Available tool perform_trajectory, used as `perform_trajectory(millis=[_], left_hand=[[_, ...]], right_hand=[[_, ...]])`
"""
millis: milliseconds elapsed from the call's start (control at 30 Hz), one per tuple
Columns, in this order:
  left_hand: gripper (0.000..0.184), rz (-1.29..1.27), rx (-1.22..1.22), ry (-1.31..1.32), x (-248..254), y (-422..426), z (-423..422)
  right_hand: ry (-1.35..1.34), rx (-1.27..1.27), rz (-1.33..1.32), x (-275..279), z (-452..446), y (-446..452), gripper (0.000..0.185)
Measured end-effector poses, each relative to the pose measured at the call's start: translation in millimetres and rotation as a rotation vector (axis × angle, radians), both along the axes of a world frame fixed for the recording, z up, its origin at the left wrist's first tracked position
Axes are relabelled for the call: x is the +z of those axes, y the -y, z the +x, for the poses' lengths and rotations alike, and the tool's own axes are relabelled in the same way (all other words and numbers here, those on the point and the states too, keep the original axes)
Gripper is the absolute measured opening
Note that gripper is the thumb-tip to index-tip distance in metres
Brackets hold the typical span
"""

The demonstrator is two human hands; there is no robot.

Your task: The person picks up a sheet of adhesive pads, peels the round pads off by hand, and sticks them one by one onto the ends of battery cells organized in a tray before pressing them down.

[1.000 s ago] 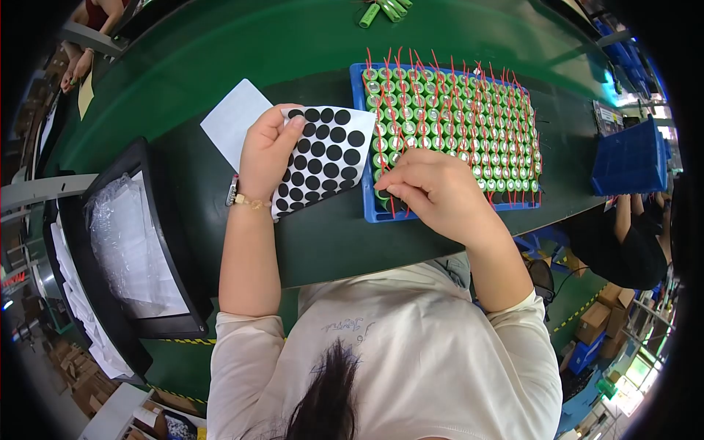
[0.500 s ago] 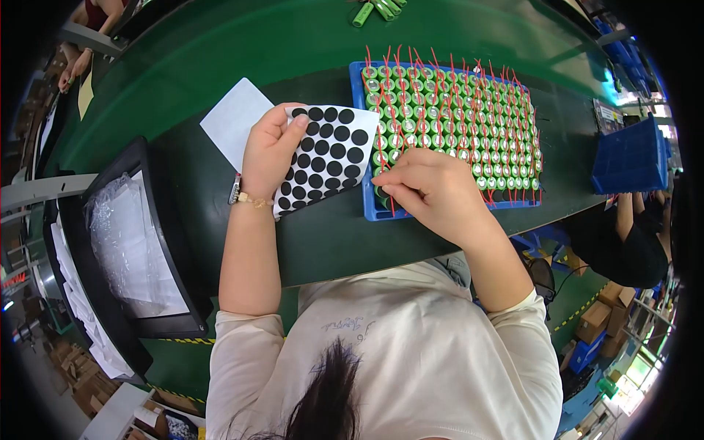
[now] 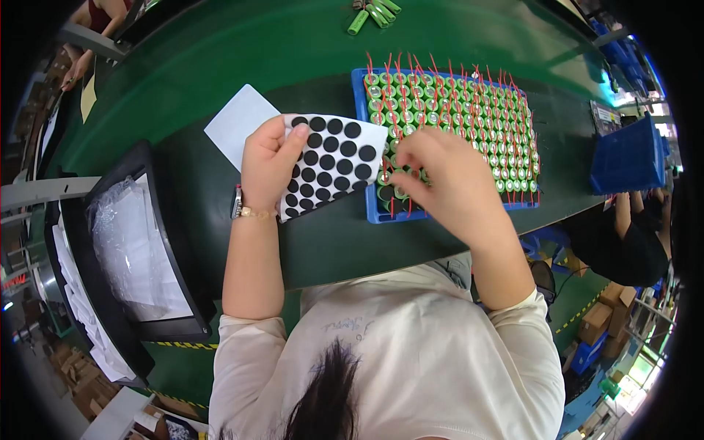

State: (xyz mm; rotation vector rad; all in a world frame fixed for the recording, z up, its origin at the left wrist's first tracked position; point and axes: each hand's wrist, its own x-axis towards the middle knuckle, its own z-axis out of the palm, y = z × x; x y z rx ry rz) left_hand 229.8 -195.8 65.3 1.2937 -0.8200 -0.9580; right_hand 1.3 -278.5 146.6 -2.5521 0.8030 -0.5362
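Observation:
My left hand (image 3: 270, 161) grips a white sheet of round black stickers (image 3: 336, 155) by its upper left part, thumb on top. The sheet's right corner reaches over the edge of a blue tray (image 3: 360, 95). Rows of upright green battery cells (image 3: 473, 110) fill the tray, with thin red wires rising from them. Over the tray's near left part hovers my right hand (image 3: 455, 180), thumb and fingers parted, with nothing visible between them. Below its fingertips, black discs cover some cell tops in the near left corner. The hand hides several cells.
A white paper square (image 3: 246, 121) lies left of the sheet. Loose green cells (image 3: 374, 15) are at the far side. A blue bin (image 3: 627, 154) stands right, a black tray with plastic-wrapped papers (image 3: 136, 249) left. Other people are at the upper left and right.
My right hand has lifted back from the tray's near left corner, and its pinched thumb and finger have parted. My left hand and the sticker sheet have shifted slightly right and down in view.

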Motion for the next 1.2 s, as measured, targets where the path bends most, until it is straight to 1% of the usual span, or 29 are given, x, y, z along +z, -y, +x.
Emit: perform_trajectory(millis=[67,100,133,200,233,267,333,367,433,467,567,633,733,800,900,967,1133,1200], left_hand=[[0.012,-0.010,-0.055,-0.015,-3,-4,2],[0.011,-0.033,-0.061,-0.057,-3,-4,-3],[0.010,-0.016,-0.091,-0.067,0,-5,-6],[0.011,-0.054,-0.175,-0.099,0,-5,-8],[0.009,-0.007,-0.149,-0.120,8,-3,-13],[0.009,-0.009,-0.147,-0.119,3,-3,-10],[0.014,0.020,-0.232,0.020,-7,-1,-3],[0.023,0.003,-0.217,0.119,-12,0,-4],[0.024,-0.001,-0.241,0.134,-14,2,-2],[0.025,-0.008,-0.269,0.153,-14,2,-2],[0.027,0.058,-0.268,0.108,-12,2,-6],[0.027,0.083,-0.278,0.098,-14,4,-7],[0.026,0.022,-0.229,0.064,-19,4,-7],[0.026,0.066,-0.265,0.032,-17,2,-7],[0.027,0.062,-0.244,0.073,-13,3,-11],[0.027,0.066,-0.251,0.102,-20,4,-9],[0.024,0.042,-0.248,0.138,-21,4,-10],[0.021,0.107,-0.251,0.137,-19,4,-10]], right_hand=[[0.136,-0.021,-0.010,8,1,8,0.020],[0.206,0.061,-0.092,8,5,11,0.019],[0.208,0.063,-0.090,7,12,11,0.019],[0.229,0.160,-0.219,5,24,7,0.023],[0.133,0.190,-0.159,2,21,7,0.027],[0.134,0.191,-0.161,1,20,7,0.027],[0.097,0.190,-0.080,-3,17,4,0.026],[0.096,0.195,-0.077,-6,16,5,0.026],[0.117,0.256,-0.190,-10,14,9,0.024],[0.116,0.260,-0.187,-12,11,9,0.024],[0.094,0.267,-0.255,-19,4,11,0.023],[0.126,0.254,-0.208,-22,2,12,0.022],[0.116,0.213,-0.170,-22,2,13,0.019],[0.126,0.201,-0.171,-19,4,10,0.018],[0.122,0.178,-0.173,-23,2,9,0.018],[0.108,0.174,-0.175,-24,2,9,0.019],[-0.013,0.125,-0.157,-16,4,8,0.024],[-0.029,0.136,-0.155,-13,5,9,0.025]])
